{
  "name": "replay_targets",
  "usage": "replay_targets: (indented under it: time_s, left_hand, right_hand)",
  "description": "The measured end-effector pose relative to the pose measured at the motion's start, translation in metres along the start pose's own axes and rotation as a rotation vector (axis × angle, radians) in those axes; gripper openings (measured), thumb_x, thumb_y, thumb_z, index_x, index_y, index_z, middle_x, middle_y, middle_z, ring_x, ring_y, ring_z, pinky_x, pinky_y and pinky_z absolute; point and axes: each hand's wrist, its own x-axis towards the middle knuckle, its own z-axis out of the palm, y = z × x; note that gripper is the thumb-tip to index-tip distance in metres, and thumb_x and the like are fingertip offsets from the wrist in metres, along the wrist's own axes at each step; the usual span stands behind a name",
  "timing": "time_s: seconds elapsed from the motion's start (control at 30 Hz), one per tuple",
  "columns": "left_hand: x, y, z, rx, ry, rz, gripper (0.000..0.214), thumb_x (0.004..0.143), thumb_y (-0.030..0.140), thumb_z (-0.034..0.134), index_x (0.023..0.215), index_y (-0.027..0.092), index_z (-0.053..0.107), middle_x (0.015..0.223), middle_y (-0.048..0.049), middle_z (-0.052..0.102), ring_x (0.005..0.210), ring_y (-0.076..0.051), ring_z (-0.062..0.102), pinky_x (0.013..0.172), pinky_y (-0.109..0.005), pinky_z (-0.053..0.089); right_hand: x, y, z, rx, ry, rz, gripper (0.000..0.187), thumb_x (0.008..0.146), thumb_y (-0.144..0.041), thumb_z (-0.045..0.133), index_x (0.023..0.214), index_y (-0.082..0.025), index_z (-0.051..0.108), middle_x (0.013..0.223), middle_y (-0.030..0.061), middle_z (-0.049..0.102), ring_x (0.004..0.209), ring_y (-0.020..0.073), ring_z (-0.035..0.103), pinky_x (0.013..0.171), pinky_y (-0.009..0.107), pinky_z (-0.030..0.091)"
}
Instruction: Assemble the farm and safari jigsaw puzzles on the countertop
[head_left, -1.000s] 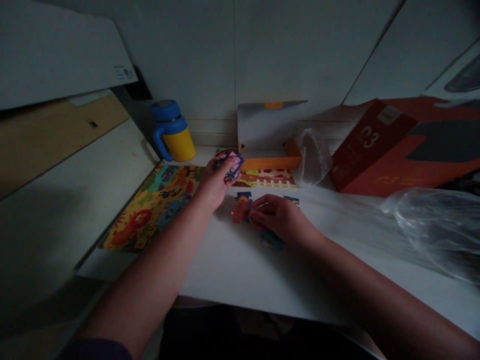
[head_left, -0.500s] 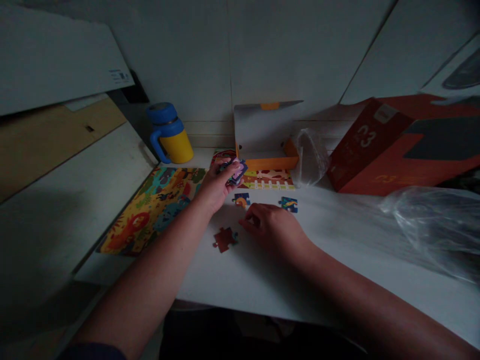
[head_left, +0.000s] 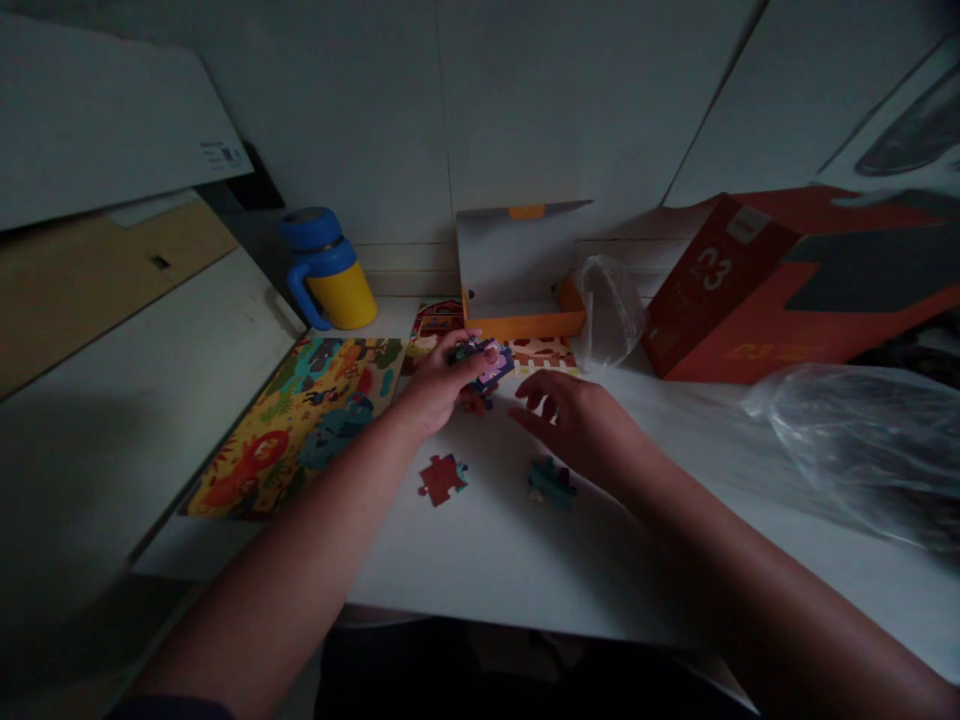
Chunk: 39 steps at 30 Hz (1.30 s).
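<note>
My left hand (head_left: 439, 385) is closed on a small stack of puzzle pieces (head_left: 484, 360), held just above the white table (head_left: 525, 560). My right hand (head_left: 574, 420) hovers beside it with fingers spread and curled, holding nothing. A red puzzle piece (head_left: 442, 477) and a teal puzzle piece (head_left: 551, 480) lie loose on the table in front of my hands. A finished colourful puzzle (head_left: 300, 420) lies flat to the left. A strip of joined pieces with a white fence (head_left: 544, 352) lies behind my hands.
An open orange box (head_left: 521, 265) stands at the back by the wall. A yellow and blue mug (head_left: 330, 270) is at the back left. A clear plastic bag (head_left: 611, 310), a large red carton (head_left: 787, 290) and another plastic bag (head_left: 855, 450) fill the right side.
My right hand has lifted off the table and moved up toward my left hand, uncovering the teal piece. The left hand with its stack has shifted slightly right.
</note>
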Motion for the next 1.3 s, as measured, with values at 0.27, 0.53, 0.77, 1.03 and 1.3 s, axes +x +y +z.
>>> replay_targets:
  time_s: [0.27,0.53,0.77,1.03,1.3]
  left_hand:
    - [-0.007,-0.012,0.008,0.091,-0.145,-0.019,0.074,0.058,0.037,0.101,0.122,0.023,0.066,0.112,-0.0082,0.073,0.097,-0.021,0.071,0.085,-0.032,0.056]
    - [-0.004,-0.007,0.001,0.073,-0.115,-0.086,0.073,0.059,0.038,0.100,0.123,0.026,0.066,0.119,-0.0088,0.071,0.091,-0.020,0.071,0.071,-0.028,0.056]
    - [0.003,-0.001,-0.005,-0.053,-0.078,-0.018,0.065,0.064,0.041,0.099,0.118,0.023,0.066,0.125,-0.0097,0.067,0.103,-0.024,0.070,0.080,-0.039,0.063]
    - [0.004,-0.001,-0.005,-0.048,-0.036,0.002,0.070,0.065,0.046,0.097,0.122,0.022,0.063,0.116,-0.0090,0.070,0.098,-0.021,0.072,0.079,-0.036,0.062]
    - [0.003,-0.001,-0.005,-0.040,-0.048,-0.001,0.068,0.064,0.043,0.098,0.119,0.022,0.064,0.116,-0.0093,0.069,0.094,-0.022,0.072,0.075,-0.036,0.062]
  right_hand:
    - [0.010,0.016,0.004,0.529,0.128,0.195,0.049,0.078,-0.065,0.082,0.087,-0.021,0.063,0.075,0.0034,0.070,0.064,0.0160,0.059,0.056,0.028,0.044]
    - [0.014,0.019,0.002,1.027,0.095,0.370,0.054,0.067,-0.058,0.092,0.088,-0.021,0.059,0.083,0.0023,0.073,0.071,0.0152,0.068,0.067,0.029,0.056]
    - [0.019,0.043,-0.016,0.930,0.221,0.425,0.055,0.066,-0.056,0.093,0.089,-0.023,0.056,0.082,0.0039,0.075,0.069,0.0166,0.070,0.059,0.027,0.053]
    - [0.015,0.048,0.008,0.581,-0.098,0.310,0.028,0.081,-0.047,0.082,0.080,-0.026,0.064,0.078,0.0057,0.078,0.068,0.0213,0.069,0.057,0.030,0.050]
    - [0.015,0.100,-0.031,0.130,-0.069,0.420,0.029,0.083,-0.050,0.077,0.077,-0.023,0.068,0.067,0.0046,0.073,0.056,0.0164,0.060,0.050,0.027,0.040]
